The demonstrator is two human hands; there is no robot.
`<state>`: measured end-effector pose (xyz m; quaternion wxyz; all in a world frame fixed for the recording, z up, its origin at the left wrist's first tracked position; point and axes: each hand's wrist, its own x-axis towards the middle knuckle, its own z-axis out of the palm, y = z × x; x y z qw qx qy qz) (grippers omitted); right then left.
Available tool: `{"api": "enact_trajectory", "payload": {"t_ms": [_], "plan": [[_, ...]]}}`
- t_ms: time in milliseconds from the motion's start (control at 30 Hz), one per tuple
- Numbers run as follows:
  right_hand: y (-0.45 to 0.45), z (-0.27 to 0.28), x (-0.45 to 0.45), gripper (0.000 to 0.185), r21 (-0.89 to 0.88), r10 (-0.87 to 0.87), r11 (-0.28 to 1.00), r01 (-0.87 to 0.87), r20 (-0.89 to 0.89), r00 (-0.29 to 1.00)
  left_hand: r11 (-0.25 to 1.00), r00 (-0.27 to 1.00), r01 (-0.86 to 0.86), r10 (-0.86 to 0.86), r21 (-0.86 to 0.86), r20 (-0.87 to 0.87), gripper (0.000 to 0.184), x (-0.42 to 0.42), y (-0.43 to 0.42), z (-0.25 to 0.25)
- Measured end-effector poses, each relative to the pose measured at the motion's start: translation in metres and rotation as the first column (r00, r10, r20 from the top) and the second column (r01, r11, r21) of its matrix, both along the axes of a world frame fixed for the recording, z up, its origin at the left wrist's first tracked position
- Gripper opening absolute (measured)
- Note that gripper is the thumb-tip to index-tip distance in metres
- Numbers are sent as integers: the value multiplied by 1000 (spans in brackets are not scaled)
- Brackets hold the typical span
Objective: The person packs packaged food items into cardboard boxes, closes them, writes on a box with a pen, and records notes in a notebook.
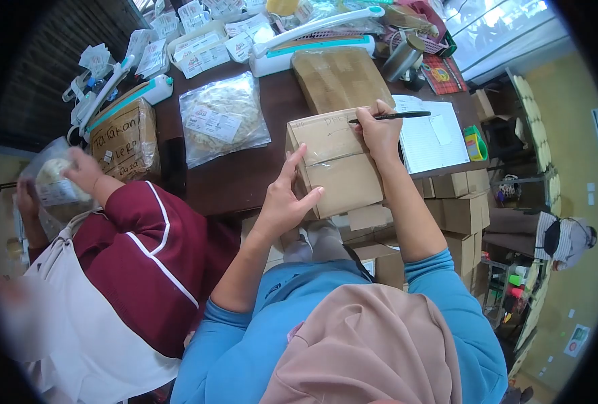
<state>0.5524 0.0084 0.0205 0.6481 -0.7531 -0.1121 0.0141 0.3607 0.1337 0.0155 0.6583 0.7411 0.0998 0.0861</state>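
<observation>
A brown cardboard box [343, 176] leans at the near edge of the dark table, its taped face turned up toward me. My left hand [290, 197] grips the box along its left side, thumb on the face and fingers by the edge. A black pen [401, 115] is pinched in my right hand [378, 135], its tip on the upper part of the box. Faint handwritten letters show along the box's top edge, left of the tip.
A labelled clear bag [222, 118], another box [339, 77], an open notebook [434, 138] and a heat sealer [312, 50] lie on the table [221, 192]. At left, a co-worker in maroon [147, 262] handles a plastic bag. Cartons [464, 215] are stacked at right.
</observation>
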Motion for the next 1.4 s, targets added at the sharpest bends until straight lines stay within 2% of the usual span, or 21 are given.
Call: {"api": "enact_trajectory", "payload": {"t_ms": [167,233,300,400,567,700,1000,1100,1167,1300,1400], "plan": [[3,12,-7,30,110,-4,994,11,-62,998,998,1000,-17,15,66,27,77,0,0,-6],[3,12,-6,30,82,18,997,-13,-54,998,996,1000,-19,19,86,7,77,0,1,2],[4,13,-6,30,56,40,998,-37,-45,998,997,997,42,-46,-67,-62,75,0,1,11],[6,13,-5,30,91,55,995,-48,-75,996,999,997,36,-38,-37,-69,75,0,1,12],[5,7,0,29,12,65,998,-65,-11,998,1000,1000,12,-11,10,-26,77,0,1,3],[5,10,-4,28,40,24,999,-23,-31,999,999,1000,-8,9,39,-11,79,0,1,0],[2,6,-3,28,1,-25,1000,25,22,999,999,998,34,-35,-6,-53,75,-1,2,3],[2,8,-4,28,92,-37,995,41,-42,998,1000,999,27,-26,13,-35,75,-1,2,3],[4,12,-5,28,21,-17,1000,17,-14,1000,1000,1000,15,-15,3,-15,76,0,2,0],[3,6,-3,28,30,-24,999,25,-38,999,1000,1000,5,-5,-12,13,77,-1,2,2],[1,2,-1,27,0,-23,1000,23,19,1000,1000,1000,2,-2,-4,15,77,0,2,1]]}}
